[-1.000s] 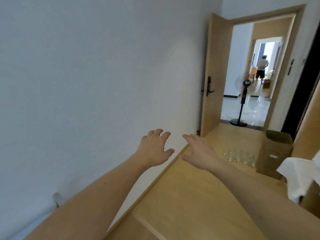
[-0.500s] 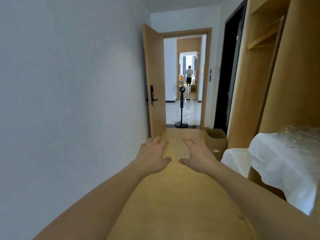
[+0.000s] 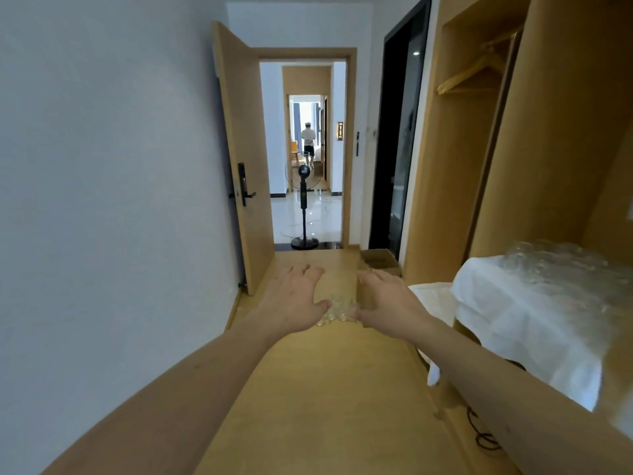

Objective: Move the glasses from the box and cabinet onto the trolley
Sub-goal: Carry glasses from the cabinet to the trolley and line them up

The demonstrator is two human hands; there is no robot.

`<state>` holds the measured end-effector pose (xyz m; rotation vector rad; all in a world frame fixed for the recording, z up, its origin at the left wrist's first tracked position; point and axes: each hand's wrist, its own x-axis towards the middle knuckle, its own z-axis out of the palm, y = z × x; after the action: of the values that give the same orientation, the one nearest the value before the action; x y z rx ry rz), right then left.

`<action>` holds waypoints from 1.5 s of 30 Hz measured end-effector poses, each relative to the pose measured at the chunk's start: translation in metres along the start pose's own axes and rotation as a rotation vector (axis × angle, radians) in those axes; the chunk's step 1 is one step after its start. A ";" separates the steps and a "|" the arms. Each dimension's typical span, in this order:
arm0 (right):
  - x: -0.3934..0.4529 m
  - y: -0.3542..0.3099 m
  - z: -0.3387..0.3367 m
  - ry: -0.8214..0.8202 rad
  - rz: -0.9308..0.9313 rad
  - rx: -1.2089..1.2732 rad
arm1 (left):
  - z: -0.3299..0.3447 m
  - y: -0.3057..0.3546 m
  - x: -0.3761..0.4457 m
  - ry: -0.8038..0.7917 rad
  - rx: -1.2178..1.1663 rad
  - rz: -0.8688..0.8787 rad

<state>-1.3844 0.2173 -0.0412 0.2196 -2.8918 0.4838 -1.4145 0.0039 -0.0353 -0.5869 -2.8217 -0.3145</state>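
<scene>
Several clear glasses [image 3: 337, 308] stand in a cluster on the wooden floor ahead, showing between my two hands. My left hand [image 3: 291, 303] is stretched out on their left with fingers spread, holding nothing. My right hand [image 3: 388, 303] is on their right, fingers relaxed and also holding nothing. Whether either hand touches the glasses is unclear. A brown cardboard box [image 3: 378, 262] stands open behind them by the cabinet. At right, the trolley [image 3: 534, 323] is draped in white cloth and carries several glasses [image 3: 561, 260] on top.
The wooden cabinet [image 3: 455, 159] with hangers lines the right side. A white wall runs along the left. The wooden door [image 3: 245, 156] stands open; a standing fan [image 3: 304, 207] is in the doorway and a person is far down the hall. A black cable [image 3: 479, 433] lies on the floor.
My view swung from the left wall toward the corridor and trolley. Both hands stayed stretched forward and now frame the glasses on the floor.
</scene>
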 end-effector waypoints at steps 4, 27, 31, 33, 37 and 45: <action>0.020 0.026 0.007 0.004 0.065 -0.002 | 0.019 0.008 0.038 -0.051 -0.028 0.050; 0.178 0.286 -0.002 0.107 0.311 0.036 | 0.125 0.132 0.328 -0.109 0.049 0.314; 0.188 0.325 -0.001 0.094 0.392 0.023 | 0.147 0.156 0.364 -0.163 0.051 0.363; 0.191 0.343 -0.001 0.101 0.433 0.019 | 0.158 0.169 0.382 -0.172 0.051 0.396; 0.198 0.371 -0.003 0.107 0.499 -0.004 | 0.179 0.191 0.413 -0.191 0.048 0.457; 0.216 0.412 -0.025 0.153 0.656 -0.042 | 0.209 0.229 0.496 -0.202 -0.006 0.658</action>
<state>-1.6627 0.5868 -0.0967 -0.7591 -2.7603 0.5037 -1.8015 0.4424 -0.0597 -1.5566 -2.6037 -0.1380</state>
